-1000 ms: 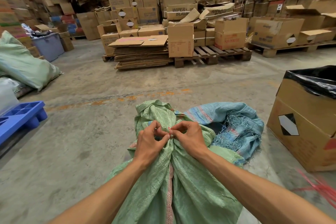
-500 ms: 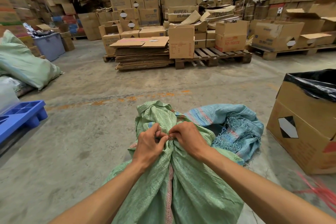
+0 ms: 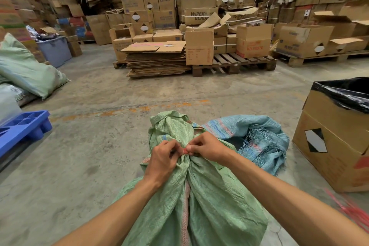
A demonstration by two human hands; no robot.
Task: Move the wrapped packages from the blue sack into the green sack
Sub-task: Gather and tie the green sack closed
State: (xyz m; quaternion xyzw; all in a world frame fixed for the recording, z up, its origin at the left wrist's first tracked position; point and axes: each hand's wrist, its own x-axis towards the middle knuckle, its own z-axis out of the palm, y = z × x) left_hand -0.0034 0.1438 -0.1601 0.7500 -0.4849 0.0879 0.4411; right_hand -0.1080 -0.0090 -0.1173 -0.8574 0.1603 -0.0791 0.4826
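Hands [image 3: 162,159] pinching green sack [image 3: 199,201] neck

Brown box w/ black bag liner [image 3: 339,132] on right. Blue plastic pallet [image 3: 22,128] on left. Flat cardboard stack [image 3: 155,60] on wood pallet [image 3: 235,64] at back.

"WIPER BLADE" on a stacked carton [image 3: 200,16], "KB-0007E" in red on a pallet box [image 3: 254,47]

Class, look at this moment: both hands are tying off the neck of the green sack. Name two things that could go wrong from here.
1. The left hand and right hand pinch a thin red tie at the bunched neck of the green sack; a loose knot might slip open.
2. Loose red strings lie on the floor to the right, a possible trip hazard.
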